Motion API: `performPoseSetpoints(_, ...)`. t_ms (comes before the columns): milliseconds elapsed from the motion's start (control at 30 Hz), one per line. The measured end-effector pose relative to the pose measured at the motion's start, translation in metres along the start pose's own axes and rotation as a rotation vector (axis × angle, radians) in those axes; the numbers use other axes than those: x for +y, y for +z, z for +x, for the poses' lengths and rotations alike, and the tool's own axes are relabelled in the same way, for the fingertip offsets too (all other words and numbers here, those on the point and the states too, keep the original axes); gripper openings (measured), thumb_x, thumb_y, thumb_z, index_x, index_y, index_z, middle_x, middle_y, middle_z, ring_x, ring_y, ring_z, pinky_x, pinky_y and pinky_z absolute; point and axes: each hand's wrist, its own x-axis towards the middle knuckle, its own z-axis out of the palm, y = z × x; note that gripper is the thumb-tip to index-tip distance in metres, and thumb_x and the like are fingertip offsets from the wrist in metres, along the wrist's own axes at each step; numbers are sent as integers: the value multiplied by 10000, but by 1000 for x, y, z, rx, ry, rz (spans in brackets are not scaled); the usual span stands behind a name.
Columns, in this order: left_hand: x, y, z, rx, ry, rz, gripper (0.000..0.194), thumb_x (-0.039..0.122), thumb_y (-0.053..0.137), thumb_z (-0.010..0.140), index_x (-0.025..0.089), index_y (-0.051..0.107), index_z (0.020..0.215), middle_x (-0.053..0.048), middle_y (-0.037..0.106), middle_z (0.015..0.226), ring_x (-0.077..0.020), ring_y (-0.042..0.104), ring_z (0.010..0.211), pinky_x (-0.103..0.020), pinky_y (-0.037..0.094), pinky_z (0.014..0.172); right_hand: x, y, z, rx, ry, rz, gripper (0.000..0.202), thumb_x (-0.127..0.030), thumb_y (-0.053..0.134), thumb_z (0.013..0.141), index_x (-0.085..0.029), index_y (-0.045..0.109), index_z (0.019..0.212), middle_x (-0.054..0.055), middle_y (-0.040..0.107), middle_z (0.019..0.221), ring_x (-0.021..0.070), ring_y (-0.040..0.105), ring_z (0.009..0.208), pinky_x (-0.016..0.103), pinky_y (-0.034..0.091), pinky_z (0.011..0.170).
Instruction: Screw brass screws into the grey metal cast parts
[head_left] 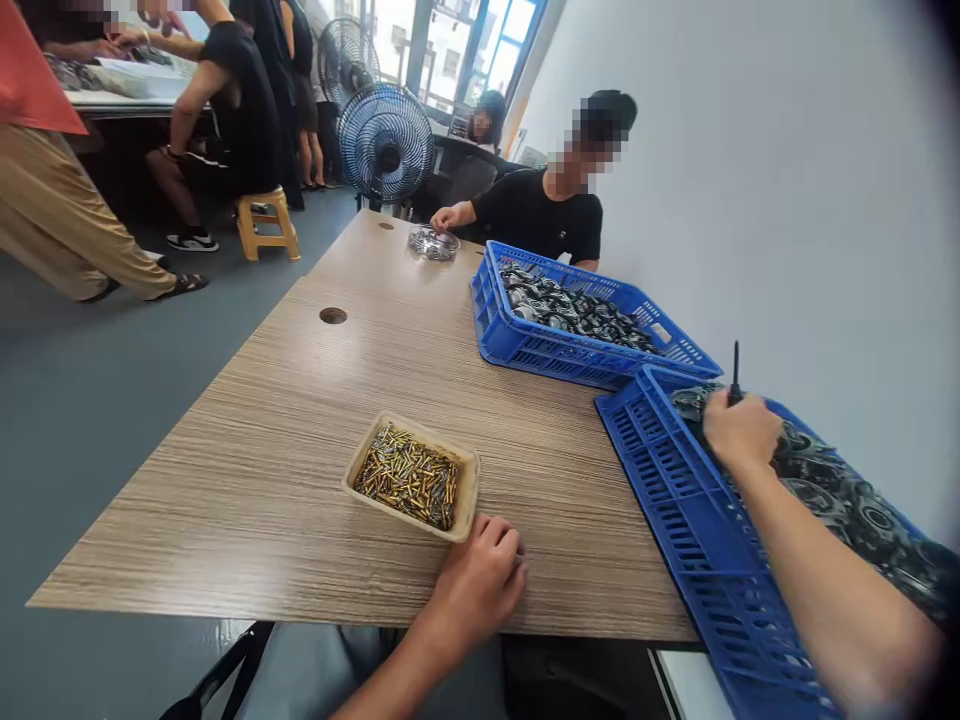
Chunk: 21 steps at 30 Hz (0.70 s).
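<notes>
My left hand (484,575) lies on the table with its fingers curled, touching or just beside the near right corner of a small beige plastic tray (471,497). Brass-coloured pins and small silvery pieces (409,475) fill the tray. Whatever the left fingers may hold is hidden. On the right, my right hand (742,430) reaches over the near blue crate (675,500), closed around a black object with a thin upright shaft (736,370). That object looks like a screwdriver, but its lower part is covered. Dark metal parts with round openings (874,515) lie in this crate.
Behind it stands another blue crate (555,365) of dark metal parts (577,310). Across the table (247,480) a person in black (540,210) reaches to a clear round dish (433,243). A fan (386,145), a yellow stool (268,225) and other people are beyond.
</notes>
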Motion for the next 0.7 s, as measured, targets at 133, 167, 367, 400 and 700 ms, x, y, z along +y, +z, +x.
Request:
performPoseSetpoints(133,1,-1,-1,16,-3,-10,104,192,593,938,237,596,1032,-31,636,1109,-227,542,1098,-389,475,972,-6,-8,-1,-2,-43,-14,564,-419,460,1023,57,634,1269,385,667,1101,370,640,1006,410,265,691)
performPoseSetpoints(167,1,-1,-1,21,-2,-10,100,194,594,937,235,599,1028,-32,638,1107,-226,542,1097,-385,474,970,-7,-12,-1,0,-56,-16,563,-432,465,1022,41,634,1275,380,667,1106,367,638,1007,411,255,688)
performPoseSetpoints(367,2,-3,-1,36,-5,-4,88,192,587,932,226,610,1010,-34,647,1094,-222,554,1095,-362,471,958,-15,-59,-6,95,-279,-100,610,-526,349,1052,-33,598,1312,331,657,1134,318,627,936,405,214,664)
performPoseSetpoints(400,2,-3,-1,46,-1,-6,90,186,584,931,225,609,1009,-34,647,1091,-222,556,1094,-362,469,961,-17,-69,-12,113,-336,-105,609,-532,339,1055,-39,598,1301,316,661,1126,305,626,906,396,214,657)
performPoseSetpoints(700,-6,3,-5,144,70,-76,140,206,544,944,209,587,1077,-77,647,1106,-247,588,1094,-410,483,978,-39,-86,-148,44,-731,115,276,-451,507,1005,-201,626,1007,76,732,895,213,636,703,273,259,573)
